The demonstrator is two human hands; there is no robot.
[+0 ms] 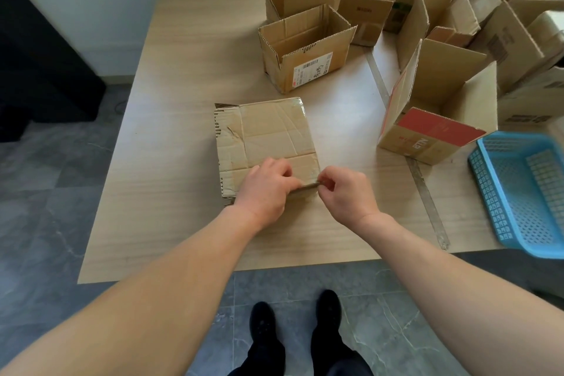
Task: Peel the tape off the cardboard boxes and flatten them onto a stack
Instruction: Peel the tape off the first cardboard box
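The taped cardboard box (pixel 267 143) lies upside down on the bench (pixel 171 143) before me; my left hand (pixel 264 189) presses its near edge, my right hand (pixel 346 192) pinches that edge's corner.

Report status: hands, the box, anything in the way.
Left hand pressing down the flat box. Right hand pinching the near edge, likely tape. Open boxes behind, clear of the work.

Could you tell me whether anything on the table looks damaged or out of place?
The flattened box under both hands is creased, with a torn, ragged left edge. Nothing else stands out.
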